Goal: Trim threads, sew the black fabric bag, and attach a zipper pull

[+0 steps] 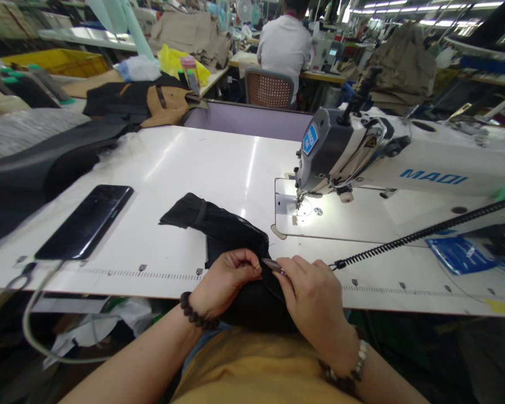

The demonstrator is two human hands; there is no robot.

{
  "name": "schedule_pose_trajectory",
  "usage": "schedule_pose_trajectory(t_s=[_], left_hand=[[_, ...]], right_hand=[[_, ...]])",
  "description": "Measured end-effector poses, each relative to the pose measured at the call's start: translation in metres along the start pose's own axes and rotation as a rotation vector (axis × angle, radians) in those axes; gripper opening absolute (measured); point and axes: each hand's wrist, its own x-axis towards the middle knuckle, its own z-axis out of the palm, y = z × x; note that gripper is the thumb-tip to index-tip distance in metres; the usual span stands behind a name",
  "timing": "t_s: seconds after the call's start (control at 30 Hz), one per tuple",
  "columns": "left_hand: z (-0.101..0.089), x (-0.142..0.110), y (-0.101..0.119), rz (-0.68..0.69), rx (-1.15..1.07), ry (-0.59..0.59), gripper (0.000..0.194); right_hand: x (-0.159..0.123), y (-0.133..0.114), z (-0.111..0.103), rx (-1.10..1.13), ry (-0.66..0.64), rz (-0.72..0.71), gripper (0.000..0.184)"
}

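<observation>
A piece of black fabric [219,224] lies over the front edge of the white sewing table [202,163] and hangs into my lap. My left hand [225,280] pinches its edge near the table's front. My right hand [313,297] holds a small metal thread snipper [272,265], its tip pointing left at the spot my left fingers pinch. Both hands are close together, almost touching. A white sewing machine [362,151] stands to the right, its lit needle area [301,205] just beyond the fabric.
A black phone [86,220] with a cable lies at the left of the table. A coiled black cord [421,233] runs in from the right toward my right hand. Dark garments are heaped at the far left. A person in white sits at the back, facing away.
</observation>
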Motion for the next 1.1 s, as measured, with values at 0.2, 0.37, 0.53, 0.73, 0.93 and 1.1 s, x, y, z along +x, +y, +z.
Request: schedule_pose_trajectory(t_s=[0.2,0.37,0.53,0.73,0.93,1.1], left_hand=[[0.002,-0.002,0.001,0.003,-0.003,0.017,0.021],[0.002,-0.002,-0.003,0.045,0.002,0.002,0.029],[0.000,-0.002,-0.008,0.173,0.085,-0.001,0.029],[0.004,-0.005,-0.008,0.255,0.115,0.037,0.037],[0.005,-0.005,-0.010,0.226,0.132,0.071,0.039],[0.007,-0.005,-0.009,0.202,0.123,0.067,0.038]], right_hand=[[-0.004,0.004,0.003,0.129,0.027,0.010,0.018],[-0.005,0.012,-0.002,0.241,0.107,0.164,0.013],[-0.009,0.016,-0.002,0.513,-0.023,0.347,0.018],[-0.012,0.013,0.006,0.601,-0.098,0.397,0.021],[-0.010,0.012,0.006,0.773,-0.154,0.474,0.020],[-0.005,0.013,0.007,0.874,-0.154,0.510,0.025]])
